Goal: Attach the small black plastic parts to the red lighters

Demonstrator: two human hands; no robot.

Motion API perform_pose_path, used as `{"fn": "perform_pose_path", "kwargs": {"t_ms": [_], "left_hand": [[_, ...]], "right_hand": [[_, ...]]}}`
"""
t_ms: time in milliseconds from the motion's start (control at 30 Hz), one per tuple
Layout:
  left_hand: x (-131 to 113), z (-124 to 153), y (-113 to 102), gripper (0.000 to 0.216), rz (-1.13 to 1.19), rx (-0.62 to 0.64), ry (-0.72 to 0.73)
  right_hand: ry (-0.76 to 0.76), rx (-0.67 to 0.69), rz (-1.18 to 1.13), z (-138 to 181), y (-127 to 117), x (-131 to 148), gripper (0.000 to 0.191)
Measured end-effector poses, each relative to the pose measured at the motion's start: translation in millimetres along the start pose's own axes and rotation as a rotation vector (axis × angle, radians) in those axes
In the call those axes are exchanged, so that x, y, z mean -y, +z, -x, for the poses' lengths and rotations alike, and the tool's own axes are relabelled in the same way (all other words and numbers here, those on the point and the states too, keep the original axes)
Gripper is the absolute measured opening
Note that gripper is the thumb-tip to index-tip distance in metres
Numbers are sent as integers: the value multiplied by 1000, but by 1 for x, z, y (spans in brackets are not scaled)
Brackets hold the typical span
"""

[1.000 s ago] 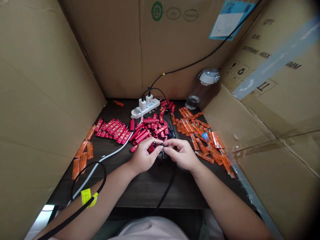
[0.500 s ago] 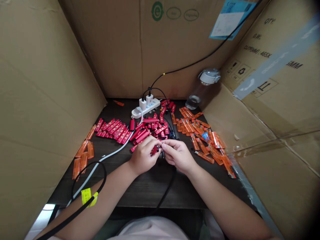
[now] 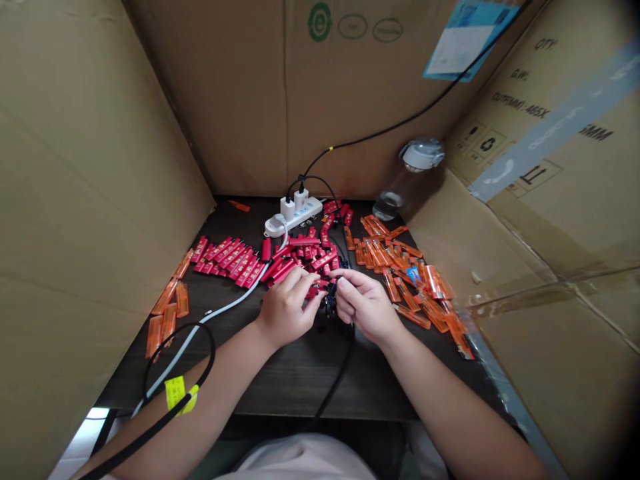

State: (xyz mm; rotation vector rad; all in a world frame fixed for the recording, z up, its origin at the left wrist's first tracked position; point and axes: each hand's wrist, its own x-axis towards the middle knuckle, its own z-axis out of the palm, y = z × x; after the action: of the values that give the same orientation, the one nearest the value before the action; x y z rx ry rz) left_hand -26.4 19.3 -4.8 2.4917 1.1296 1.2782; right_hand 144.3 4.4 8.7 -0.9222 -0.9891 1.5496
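My left hand (image 3: 286, 308) is closed round a red lighter (image 3: 313, 291), which its fingers largely cover. Close beside it, my right hand (image 3: 366, 305) pinches a small dark piece at thumb and forefinger, too small to make out. Below and between the fingertips lies a heap of small dark parts (image 3: 331, 305). Just beyond my hands is a loose pile of red lighters (image 3: 305, 252). More red lighters (image 3: 234, 259) lie side by side to the left. Clear orange lighters (image 3: 379, 253) are scattered to the right of my right hand.
A white power strip (image 3: 294, 217) with plugged-in chargers stands at the back. Its pale cable (image 3: 225, 308) crosses the dark table (image 3: 280, 390). A water bottle (image 3: 395, 190) leans at the back right. Cardboard walls (image 3: 240, 100) enclose the table. Several orange lighters (image 3: 169, 319) lie at left.
My hands have moved slightly apart. My right fingertips have shifted right and up from the lighter with a small dark piece, and the heap of dark parts shows more between them.
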Motion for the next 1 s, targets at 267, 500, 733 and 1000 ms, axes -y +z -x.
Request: {"fn": "perform_pose_path", "kwargs": {"t_ms": [267,500,733,1000], "left_hand": [[-3,-2,-4,31,28,110,-5],[-5,-1,-1,28,-32,188,-19],[-5,-1,-3,23,-76,206,-4],[-7,-3,-4,20,-92,214,-12]], "right_hand": [[-88,17,215,6,-2,4,27],[-424,130,719,6,-4,2,29],[-534,183,811,2,-9,-1,32],[-529,156,779,4,-8,-1,34]]}}
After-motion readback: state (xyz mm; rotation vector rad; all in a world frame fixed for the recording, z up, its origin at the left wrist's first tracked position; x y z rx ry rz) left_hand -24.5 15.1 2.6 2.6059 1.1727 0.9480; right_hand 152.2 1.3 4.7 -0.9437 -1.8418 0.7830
